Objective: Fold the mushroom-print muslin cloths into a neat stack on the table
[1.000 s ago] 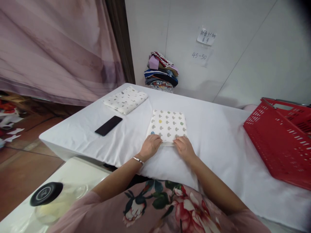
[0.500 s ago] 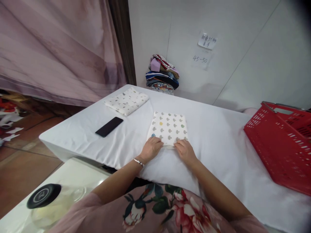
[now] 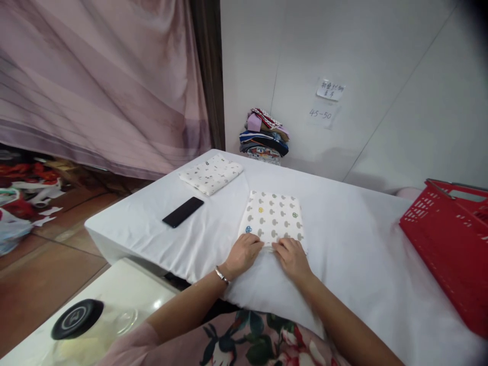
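Observation:
A folded white cloth (image 3: 273,216) printed with grey mushrooms, a few of them coloured, lies flat on the white-covered table (image 3: 343,244) in front of me. My left hand (image 3: 245,251) grips its near edge at the left, fingers curled over the top. At the right of the same edge, my right hand (image 3: 293,258) holds the cloth with bent fingers. The thumbs are mostly hidden. A second folded white cloth (image 3: 212,174) with small dark prints rests at the far left of the table, and a black phone (image 3: 183,212) lies nearer me.
To the right stands a red plastic basket (image 3: 446,249). Behind the table's far edge rises a stack of folded fabrics (image 3: 264,137) against the wall. At the lower left, a clear jar with a black lid (image 3: 78,319) stands on a white surface (image 3: 125,284).
The view has shifted, so everything appears lower and slightly to the right. Both hands have drawn a little closer together along the cloth's near edge.

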The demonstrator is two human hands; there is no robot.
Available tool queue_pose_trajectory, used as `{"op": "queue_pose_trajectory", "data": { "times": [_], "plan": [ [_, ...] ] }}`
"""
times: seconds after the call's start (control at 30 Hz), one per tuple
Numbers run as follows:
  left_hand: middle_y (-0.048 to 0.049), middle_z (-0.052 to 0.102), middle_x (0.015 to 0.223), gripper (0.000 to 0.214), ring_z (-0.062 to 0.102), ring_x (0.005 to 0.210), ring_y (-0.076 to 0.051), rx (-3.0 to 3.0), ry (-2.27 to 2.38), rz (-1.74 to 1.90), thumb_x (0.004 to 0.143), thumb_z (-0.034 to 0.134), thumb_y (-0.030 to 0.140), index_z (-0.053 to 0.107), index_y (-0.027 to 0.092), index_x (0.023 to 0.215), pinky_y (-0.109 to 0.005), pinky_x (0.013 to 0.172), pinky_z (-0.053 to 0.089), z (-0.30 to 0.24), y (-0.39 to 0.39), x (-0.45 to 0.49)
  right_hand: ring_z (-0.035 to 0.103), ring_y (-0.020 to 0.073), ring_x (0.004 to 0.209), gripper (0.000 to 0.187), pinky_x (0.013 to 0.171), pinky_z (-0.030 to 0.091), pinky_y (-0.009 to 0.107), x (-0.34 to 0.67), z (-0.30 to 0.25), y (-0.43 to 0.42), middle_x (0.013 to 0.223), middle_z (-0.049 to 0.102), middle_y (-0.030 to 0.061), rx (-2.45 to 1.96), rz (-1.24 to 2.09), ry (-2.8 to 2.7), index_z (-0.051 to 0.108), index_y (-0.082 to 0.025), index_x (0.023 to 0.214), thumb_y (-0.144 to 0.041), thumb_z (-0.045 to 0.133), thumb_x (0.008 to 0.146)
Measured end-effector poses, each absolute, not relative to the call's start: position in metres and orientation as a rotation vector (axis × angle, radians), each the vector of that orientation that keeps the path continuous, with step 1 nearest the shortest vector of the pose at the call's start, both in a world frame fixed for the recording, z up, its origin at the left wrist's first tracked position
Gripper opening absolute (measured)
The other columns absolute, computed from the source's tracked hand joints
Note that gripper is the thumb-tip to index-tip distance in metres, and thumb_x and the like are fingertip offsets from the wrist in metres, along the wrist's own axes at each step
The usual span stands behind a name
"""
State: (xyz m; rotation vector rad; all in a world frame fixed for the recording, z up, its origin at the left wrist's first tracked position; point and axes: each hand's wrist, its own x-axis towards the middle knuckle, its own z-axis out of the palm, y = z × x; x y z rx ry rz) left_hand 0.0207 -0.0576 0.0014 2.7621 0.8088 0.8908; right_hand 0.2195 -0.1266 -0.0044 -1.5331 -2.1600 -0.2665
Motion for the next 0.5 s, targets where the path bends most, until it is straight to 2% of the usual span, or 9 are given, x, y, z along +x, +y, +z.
{"op": "queue_pose_trajectory", "data": {
  "times": [0.23, 0.4, 0.5],
  "plan": [
    [-0.0059, 0.060, 0.101, 0.016, 0.055, 0.095, -0.019, 2.319, 1.218, 1.151, 0.082, 0.056, 0.024, 0.063, 0.020, 0.096, -0.037, 0.084, 0.047, -0.005, -0.052, 0.000, 0.049, 0.0199, 0.085, 0.023, 0.074, 0.037, 0.034, 0.220, -0.009, -0.129, 0.093, 0.058, 0.0064, -1.513, -0.263, -2.116, 0.063, -0.022, 0.105, -0.019, 0.047, 0.089],
    [-0.0027, 0.063, 0.094, 0.027, 0.061, 0.072, -0.013, 1.767, 1.404, 1.018, 0.079, 0.057, 0.032, 0.058, 0.020, 0.104, -0.029, 0.068, 0.052, -0.007, -0.046, -0.011, 0.051, 0.0205, 0.085, 0.026, 0.073, 0.039, 0.035, 0.221, -0.013, -0.131, 0.094, 0.059, 0.0063, -1.484, -0.296, -2.099, 0.062, -0.025, 0.107, -0.017, 0.046, 0.088],
    [-0.0022, 0.066, 0.087, 0.028, 0.063, 0.072, -0.014, 1.646, 1.434, 0.906, 0.077, 0.059, 0.029, 0.057, 0.019, 0.102, -0.027, 0.068, 0.050, -0.002, -0.042, -0.012, 0.051, 0.0210, 0.087, 0.027, 0.075, 0.039, 0.035, 0.222, -0.016, -0.131, 0.096, 0.059, 0.0069, -1.487, -0.308, -2.104, 0.062, -0.025, 0.109, -0.018, 0.044, 0.089]
  ]
}}
